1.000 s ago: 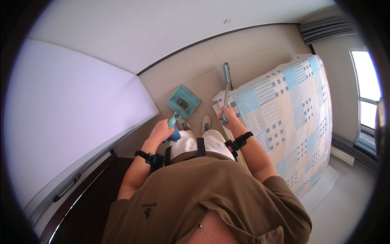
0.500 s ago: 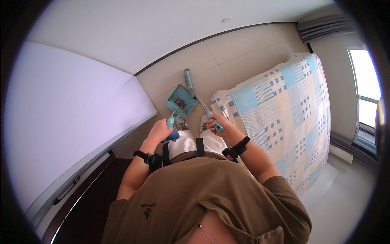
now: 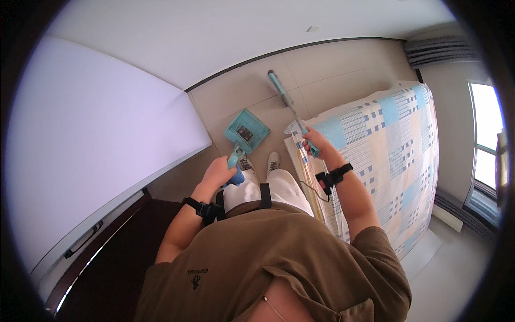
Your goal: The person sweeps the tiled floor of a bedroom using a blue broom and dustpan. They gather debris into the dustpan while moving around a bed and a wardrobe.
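Note:
My left hand [image 3: 218, 172] is closed round the teal handle of a dustpan [image 3: 259, 129]. The pan is in front of my feet, with a dark rectangular patch in its middle. Something blue and soft-looking [image 3: 235, 178] shows just below that hand, and I cannot tell whether the hand holds it. My right hand [image 3: 317, 144] grips the teal end of a short-handled broom [image 3: 294, 112]. Its teal head points away from me, up and to the left, beyond the pan and near the wall; whether the bristles touch the floor is unclear.
A bed with a checked blue and beige cover [image 3: 394, 145] flanks my right side. At left stands a large white flat-topped piece of furniture [image 3: 107, 118]. The tiled floor [image 3: 316, 67] runs along the far wall to a grey curtain [image 3: 437, 52].
My right hand has swung the broom away to the right, and its head now lies farther from the dustpan. The dustpan and my left hand have shifted slightly right in the view.

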{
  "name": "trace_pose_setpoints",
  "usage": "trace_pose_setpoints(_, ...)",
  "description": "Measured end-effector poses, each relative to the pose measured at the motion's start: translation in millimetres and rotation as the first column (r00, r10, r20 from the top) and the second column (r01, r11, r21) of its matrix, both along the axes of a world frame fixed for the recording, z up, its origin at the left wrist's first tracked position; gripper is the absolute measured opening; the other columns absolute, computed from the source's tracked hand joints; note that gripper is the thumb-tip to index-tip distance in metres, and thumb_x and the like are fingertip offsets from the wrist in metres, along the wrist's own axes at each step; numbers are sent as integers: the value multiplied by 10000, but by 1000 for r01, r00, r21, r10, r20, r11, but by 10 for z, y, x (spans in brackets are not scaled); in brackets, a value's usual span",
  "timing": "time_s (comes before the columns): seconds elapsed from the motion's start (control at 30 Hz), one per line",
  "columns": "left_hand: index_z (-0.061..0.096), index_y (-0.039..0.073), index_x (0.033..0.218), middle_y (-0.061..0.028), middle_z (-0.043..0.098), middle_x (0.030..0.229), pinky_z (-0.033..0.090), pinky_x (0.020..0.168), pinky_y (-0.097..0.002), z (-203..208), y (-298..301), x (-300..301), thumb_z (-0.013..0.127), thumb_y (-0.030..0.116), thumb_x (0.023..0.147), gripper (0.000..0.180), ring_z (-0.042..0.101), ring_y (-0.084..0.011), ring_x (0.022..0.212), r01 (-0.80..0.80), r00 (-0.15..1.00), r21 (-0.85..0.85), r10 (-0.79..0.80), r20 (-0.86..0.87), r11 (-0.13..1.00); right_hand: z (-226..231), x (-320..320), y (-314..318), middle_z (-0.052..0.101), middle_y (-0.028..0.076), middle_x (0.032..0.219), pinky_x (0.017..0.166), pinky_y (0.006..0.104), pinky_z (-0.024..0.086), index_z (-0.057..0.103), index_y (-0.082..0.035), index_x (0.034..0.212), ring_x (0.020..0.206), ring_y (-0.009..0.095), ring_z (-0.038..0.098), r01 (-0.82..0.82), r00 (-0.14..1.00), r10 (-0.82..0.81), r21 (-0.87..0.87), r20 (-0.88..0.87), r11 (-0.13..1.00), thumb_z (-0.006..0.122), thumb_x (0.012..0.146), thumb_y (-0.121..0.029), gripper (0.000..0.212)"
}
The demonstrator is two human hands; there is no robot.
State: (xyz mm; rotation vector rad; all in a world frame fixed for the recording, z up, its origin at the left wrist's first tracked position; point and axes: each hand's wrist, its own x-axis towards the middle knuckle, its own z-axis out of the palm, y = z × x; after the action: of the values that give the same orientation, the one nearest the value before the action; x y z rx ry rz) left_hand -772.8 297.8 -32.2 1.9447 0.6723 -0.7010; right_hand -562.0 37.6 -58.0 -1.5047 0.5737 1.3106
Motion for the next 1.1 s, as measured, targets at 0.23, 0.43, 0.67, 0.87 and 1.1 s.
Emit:
trace_pose_setpoints(0.23, 526, -24, 761, -201, 554, 699, 424, 601, -406, -89, -130, -49, 560, 229, 703, 262, 551, -335, 652, 26, 997, 115, -35, 75, 993, -355, 246, -52, 456, 59, 563, 349, 289, 360, 343, -66, 1130, 410, 150, 449, -307, 939, 319, -105, 132, 946, 459, 752, -63, 396)
trace_pose_setpoints(0.43, 559, -4, 826, -209, 580, 809, 444, 688, -409, 53, -306, 40, 550, 261, 696, 295, 556, -355, 787, 25, 1000, 157, -23, -13, 987, -421, -187, -563, 497, 85, 586, 378, 316, 386, 285, -33, 1251, 439, 172, 491, -569, 790, 592, -168, 161, 805, 459, 727, -69, 553)
trace_pose_setpoints(0.67, 562, -16, 833, -226, 577, 798, 441, 672, -420, 16, -694, 62, 548, 268, 698, 315, 555, -368, 771, -88, 996, 202, 90, 1, 975, 294, -323, -963, 442, 27, 602, 354, 239, 351, 201, -165, 1325, 402, 97, 403, -602, 785, 606, 69, -132, 795, 443, 763, -103, 616)
trace_pose_setpoints(0.87, 554, -30, 808, -238, 567, 751, 432, 646, -430, -167, -1059, -159, 543, 262, 717, 306, 553, -381, 745, -271, 963, 219, 260, 79, 937, 453, -10, -1357, 448, 25, 594, 338, 232, 334, 237, -165, 1320, 397, 91, 403, -619, 779, 621, 51, -90, 784, 452, 776, -119, 587)
trace_pose_setpoints(1.1, 550, -22, 813, -206, 570, 721, 435, 611, -384, 78, -1445, -560, 548, 228, 720, 267, 566, -348, 696, -522, 851, 140, 503, 150, 841, 384, 362, -1176, 461, 45, 577, 338, 241, 345, 227, -145, 1310, 396, 106, 418, -721, 690, 723, -59, 31, 691, 452, 771, -107, 585)
